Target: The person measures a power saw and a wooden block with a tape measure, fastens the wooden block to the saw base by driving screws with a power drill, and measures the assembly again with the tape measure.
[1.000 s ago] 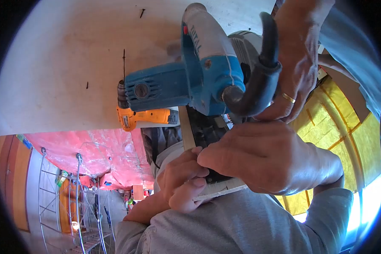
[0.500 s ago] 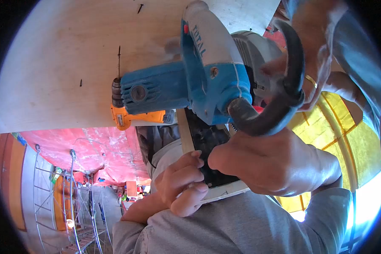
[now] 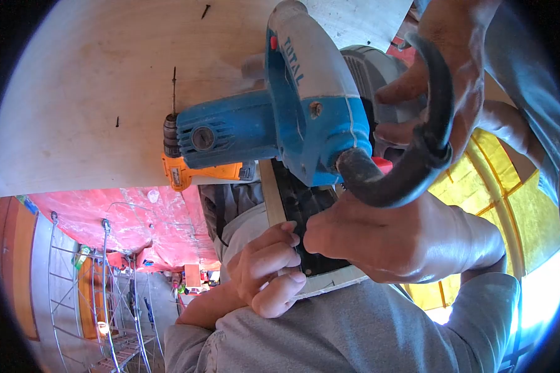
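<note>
A blue and white power tool [image 3: 323, 68] marked TOTAL, which looks like a saw, fills the middle of the view. A thick black curved part [image 3: 389, 183] bends off its lower right side. Close under that curve is my right hand [image 3: 398, 236], its fingers curled in; whatever they grip is hidden. My left hand [image 3: 267, 270] is bent at the corner of a dark panel [image 3: 308, 205] with pale wooden edging, and a small light bit shows among its fingers. Another person's hand [image 3: 448, 81] reaches to the tool's grey rounded housing [image 3: 379, 71] from the upper right.
A yellow drill [image 3: 196, 173] with a long bit lies on the pale wooden board [image 3: 74, 112], where loose dark screws [image 3: 206, 10] are scattered. Metal scaffolding [image 3: 109, 280] stands at lower left beside a red sheet [image 3: 149, 217]. Yellow material [image 3: 479, 180] is at right.
The other person's hand has shifted slightly, with fingers spread on the grey housing. The black curved part has moved a little right and down, showing more of a red piece. My hands stay nearly still.
</note>
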### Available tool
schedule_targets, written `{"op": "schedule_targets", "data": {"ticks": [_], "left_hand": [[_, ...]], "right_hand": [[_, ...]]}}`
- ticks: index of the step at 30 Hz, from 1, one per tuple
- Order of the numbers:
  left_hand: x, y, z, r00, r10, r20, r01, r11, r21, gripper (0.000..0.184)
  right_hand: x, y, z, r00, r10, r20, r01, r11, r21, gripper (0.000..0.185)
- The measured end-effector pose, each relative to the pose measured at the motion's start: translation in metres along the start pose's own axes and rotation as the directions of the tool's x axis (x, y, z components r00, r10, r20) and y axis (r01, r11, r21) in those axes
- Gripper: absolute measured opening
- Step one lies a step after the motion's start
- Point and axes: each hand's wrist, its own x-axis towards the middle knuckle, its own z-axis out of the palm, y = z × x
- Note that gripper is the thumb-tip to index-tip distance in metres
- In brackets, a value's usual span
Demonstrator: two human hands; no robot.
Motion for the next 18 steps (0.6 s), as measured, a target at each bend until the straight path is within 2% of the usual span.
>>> {"op": "schedule_targets", "data": {"ticks": [4, 7, 9, 13, 18], "left_hand": [[0.001, -0.002, 0.001, 1.0, 0.001, -0.013, -0.002, 0.999, -0.051, 0.04], [0.006, -0.005, 0.0, 0.997, 0.07, -0.026, -0.07, 0.998, 0.009, 0.042], [0.012, -0.001, -0.007, 0.995, 0.049, 0.083, -0.053, 0.998, 0.044, 0.044], [0.01, -0.005, -0.007, 0.992, 0.077, 0.096, -0.079, 0.997, 0.021, 0.045], [0.011, -0.006, -0.001, 0.994, 0.106, 0.031, -0.107, 0.993, 0.044, 0.041]], "right_hand": [[0.002, 0.01, 0.004, 1.0, -0.011, 0.025, 0.009, 0.998, 0.07, 0.045], [0.0, 0.016, 0.005, 0.998, -0.052, -0.037, 0.055, 0.994, 0.091, 0.043], [0.0, 0.015, 0.004, 0.999, -0.032, -0.018, 0.033, 0.998, 0.058, 0.044], [-0.003, 0.012, 0.003, 0.999, 0.025, 0.037, -0.024, 0.999, -0.042, 0.045], [-0.003, 0.007, 0.0, 0.998, 0.056, 0.027, -0.053, 0.993, -0.104, 0.043]]}}
